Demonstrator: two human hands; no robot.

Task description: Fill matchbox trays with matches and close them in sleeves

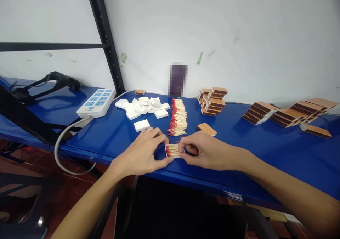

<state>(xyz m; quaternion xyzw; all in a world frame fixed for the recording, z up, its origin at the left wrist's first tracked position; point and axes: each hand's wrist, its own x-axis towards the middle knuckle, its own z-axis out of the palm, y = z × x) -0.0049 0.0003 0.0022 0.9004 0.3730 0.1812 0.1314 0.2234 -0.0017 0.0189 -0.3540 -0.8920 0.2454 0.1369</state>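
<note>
Landmark: the long heap of matches (178, 118) on the blue table (233, 140), red heads to the left. A small tray (176, 157) lies directly on the near side of the heap, part-filled with matches, heads also left. Left hand (146, 148): curved around the tray's left end, thumb at the near edge, index finger at the far corner, gripping it. Right hand (205, 150): thumb and fingers drawn together at the tray's right end; cannot tell whether they pinch matches or tray. One loose match (177, 141) sits between heap and tray. Left of the heap: white boxes (146, 106), piled. Right of it: a matchbox (206, 129), near; stacked matchboxes (214, 101), farther back.
</note>
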